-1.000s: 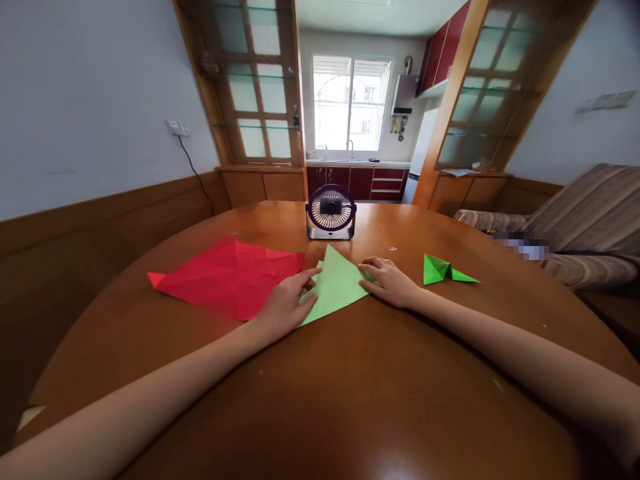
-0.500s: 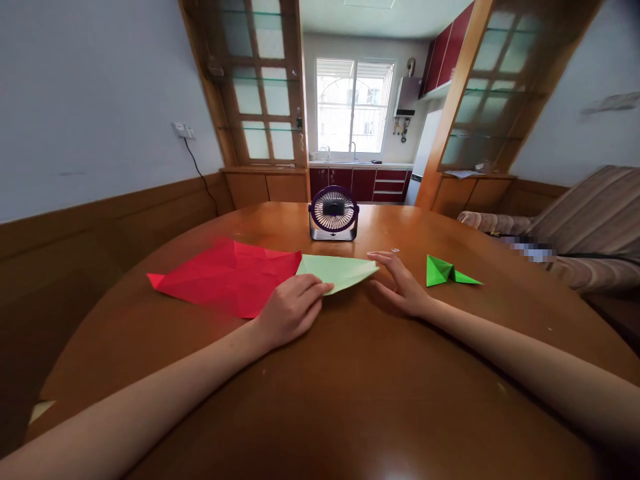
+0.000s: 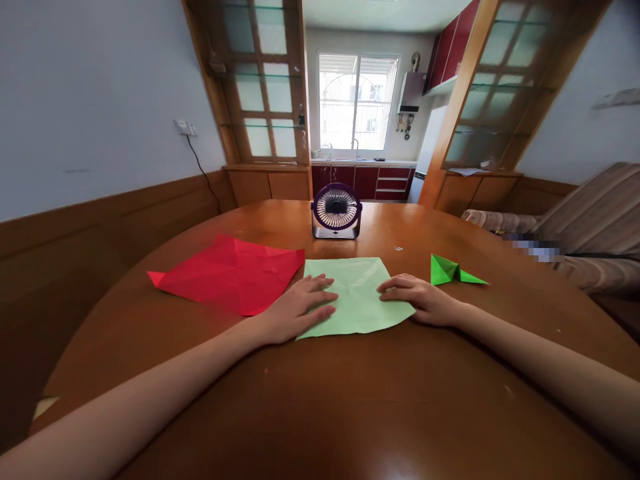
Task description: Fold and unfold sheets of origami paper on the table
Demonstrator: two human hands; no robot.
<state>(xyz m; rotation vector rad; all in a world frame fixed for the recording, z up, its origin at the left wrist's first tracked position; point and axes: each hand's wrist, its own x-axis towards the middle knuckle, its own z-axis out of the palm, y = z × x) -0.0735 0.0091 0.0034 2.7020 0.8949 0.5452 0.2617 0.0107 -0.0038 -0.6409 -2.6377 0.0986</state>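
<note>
Both the left hand (image 3: 295,310) and right hand (image 3: 423,300) press released, flat fingers on a pale green paper (image 3: 357,297), pinning it to the wooden surface (image 3: 350,400) beside a red sheet (image 3: 230,273).

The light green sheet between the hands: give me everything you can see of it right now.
The light green sheet is a thin, square piece of paper, pale matte green, lying opened out flat on the wooden table. Faint crease lines cross it. The left hand rests flat on its left part, and the right hand presses its right edge. Its left corner lies close to the red sheet; whether they touch is unclear.
</note>
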